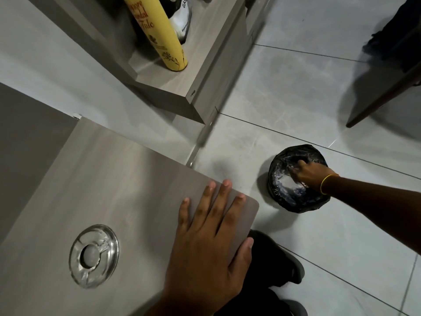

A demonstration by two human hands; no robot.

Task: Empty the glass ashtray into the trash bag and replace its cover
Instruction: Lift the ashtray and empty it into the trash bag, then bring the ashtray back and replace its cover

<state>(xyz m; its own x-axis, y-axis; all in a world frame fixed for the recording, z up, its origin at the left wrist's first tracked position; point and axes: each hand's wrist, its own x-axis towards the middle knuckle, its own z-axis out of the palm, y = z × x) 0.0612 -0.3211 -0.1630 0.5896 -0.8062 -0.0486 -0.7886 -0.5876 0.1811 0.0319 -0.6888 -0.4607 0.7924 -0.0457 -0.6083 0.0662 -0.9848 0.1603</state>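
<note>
A round glass cover (93, 256) with a central knob lies flat on the grey table (127, 179), near its front left. My left hand (211, 245) rests palm down on the table's rounded corner, fingers spread, holding nothing. On the floor to the right stands a small bin lined with a black trash bag (296, 205). My right hand (309, 174), a yellow band on its wrist, reaches down into the bag's mouth. Its fingers curl over a pale glassy piece, the glass ashtray (287, 181), tipped inside the bag and mostly hidden by the hand.
A grey shelf unit (205, 71) stands beyond the table, holding a tall yellow talc can (159, 35) and a white bottle. The floor is pale tile. A dark wooden furniture leg (382, 96) crosses the upper right. My dark shoe (289, 265) is beside the table corner.
</note>
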